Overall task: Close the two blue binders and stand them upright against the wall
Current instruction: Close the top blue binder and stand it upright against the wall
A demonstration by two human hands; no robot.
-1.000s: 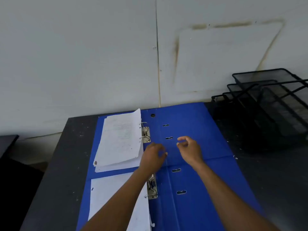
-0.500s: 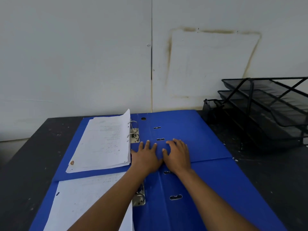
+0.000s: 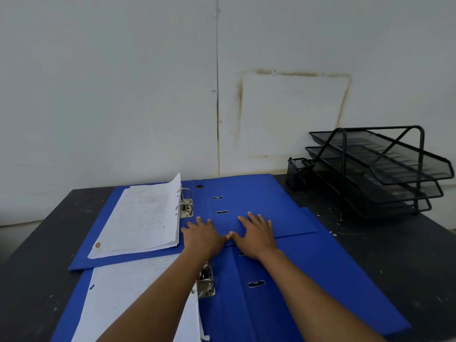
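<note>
Two blue binders lie open and flat on a dark table. The far binder (image 3: 256, 196) reaches the wall and carries a stack of white papers (image 3: 145, 218) on its left half. The near binder (image 3: 308, 287) lies in front, partly under the far one, with white sheets (image 3: 118, 302) on its left side. My left hand (image 3: 203, 236) rests palm down, fingers spread, near the far binder's spine. My right hand (image 3: 257, 233) lies flat on the far binder's right cover, thumb touching the left hand.
A black wire mesh tray rack (image 3: 377, 169) with three tiers stands at the back right against the white wall (image 3: 123, 95). The dark table (image 3: 407, 255) shows bare, speckled surface to the right and left of the binders.
Both hands went from hovering with curled fingers to lying flat on the far binder. The view has tilted upward, showing more wall.
</note>
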